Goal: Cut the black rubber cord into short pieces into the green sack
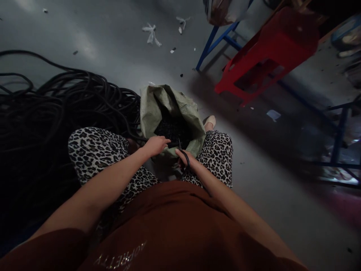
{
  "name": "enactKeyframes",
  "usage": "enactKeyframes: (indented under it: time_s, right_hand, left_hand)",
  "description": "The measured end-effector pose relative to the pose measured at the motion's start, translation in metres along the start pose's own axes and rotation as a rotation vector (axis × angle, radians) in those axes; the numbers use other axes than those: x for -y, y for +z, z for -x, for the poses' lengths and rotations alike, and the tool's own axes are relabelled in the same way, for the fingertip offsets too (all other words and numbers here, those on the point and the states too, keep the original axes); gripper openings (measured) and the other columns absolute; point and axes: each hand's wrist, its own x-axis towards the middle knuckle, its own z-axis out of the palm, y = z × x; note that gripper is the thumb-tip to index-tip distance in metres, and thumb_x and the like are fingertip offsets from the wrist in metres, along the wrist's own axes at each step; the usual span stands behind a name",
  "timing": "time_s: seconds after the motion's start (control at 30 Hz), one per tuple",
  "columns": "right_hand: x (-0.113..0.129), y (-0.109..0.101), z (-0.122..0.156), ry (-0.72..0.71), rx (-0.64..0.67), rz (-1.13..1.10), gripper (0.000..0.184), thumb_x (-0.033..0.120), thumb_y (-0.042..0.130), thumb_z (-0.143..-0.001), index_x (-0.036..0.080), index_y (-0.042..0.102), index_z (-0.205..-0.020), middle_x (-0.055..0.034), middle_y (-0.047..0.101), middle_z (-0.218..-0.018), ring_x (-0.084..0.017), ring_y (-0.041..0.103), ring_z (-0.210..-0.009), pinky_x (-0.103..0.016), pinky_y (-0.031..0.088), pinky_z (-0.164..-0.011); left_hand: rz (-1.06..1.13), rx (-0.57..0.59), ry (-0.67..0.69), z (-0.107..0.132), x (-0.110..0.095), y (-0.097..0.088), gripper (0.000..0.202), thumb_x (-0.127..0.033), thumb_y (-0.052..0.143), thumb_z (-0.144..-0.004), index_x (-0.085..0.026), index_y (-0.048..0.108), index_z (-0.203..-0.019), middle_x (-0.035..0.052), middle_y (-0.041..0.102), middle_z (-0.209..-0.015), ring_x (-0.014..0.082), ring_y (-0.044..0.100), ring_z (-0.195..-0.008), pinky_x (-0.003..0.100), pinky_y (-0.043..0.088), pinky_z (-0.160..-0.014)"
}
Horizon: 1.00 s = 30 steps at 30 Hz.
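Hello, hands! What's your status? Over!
Left hand holding black cord. Right hand holding scissors. Sack open, dark pieces inside. Cord heap crowding left side.

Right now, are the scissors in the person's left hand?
No, the scissors are in the right hand, while the left hand holds a black cable.

The woven sack (147, 109) gapes upward, its mouth reachable from above and the far side. The left hand (157, 145) on a black cord (140, 138) and right hand (191, 159) with scissors (186, 156) crowd its near rim. Piled cords (93, 94) block the left; beyond, the floor (118, 41) gives passage rightward to the red plastic stool (284, 41).
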Motion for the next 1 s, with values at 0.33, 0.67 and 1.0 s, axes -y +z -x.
enactKeyframes:
  time_s: [0.33,0.67,1.0]
  right_hand:
    - [0.004,0.003,0.003,0.115,0.057,-0.050,0.036,0.047,0.047,-0.098,0.014,0.054,-0.110,0.0032,0.053,-0.048,-0.015,0.053,-0.035,-0.022,0.043,-0.036]
    - [-0.008,-0.006,0.002,-0.084,0.078,0.048,0.038,0.048,0.048,-0.096,0.014,0.061,-0.108,0.0010,0.056,-0.050,-0.016,0.056,-0.039,-0.022,0.044,-0.039]
    - [-0.010,-0.013,0.008,-0.276,-0.032,0.277,0.034,0.043,0.050,-0.095,0.012,0.065,-0.091,0.0018,0.056,-0.054,-0.010,0.050,-0.039,-0.018,0.040,-0.040]
  left_hand:
    - [0.003,0.012,-0.092,0.009,-0.009,0.003,0.036,-0.032,0.046,-0.094,-0.028,0.060,-0.127,0.0049,0.068,-0.117,0.0198,0.063,-0.106,0.026,0.048,-0.084]
    - [-0.042,-0.034,-0.151,0.025,-0.028,-0.008,0.035,-0.028,0.047,-0.093,-0.026,0.062,-0.125,0.0090,0.068,-0.109,0.0218,0.065,-0.100,0.029,0.049,-0.083]
    - [-0.038,-0.069,-0.175,0.031,-0.037,-0.004,0.037,-0.028,0.045,-0.094,-0.026,0.060,-0.127,0.0081,0.068,-0.110,0.0220,0.064,-0.102,0.028,0.049,-0.082]
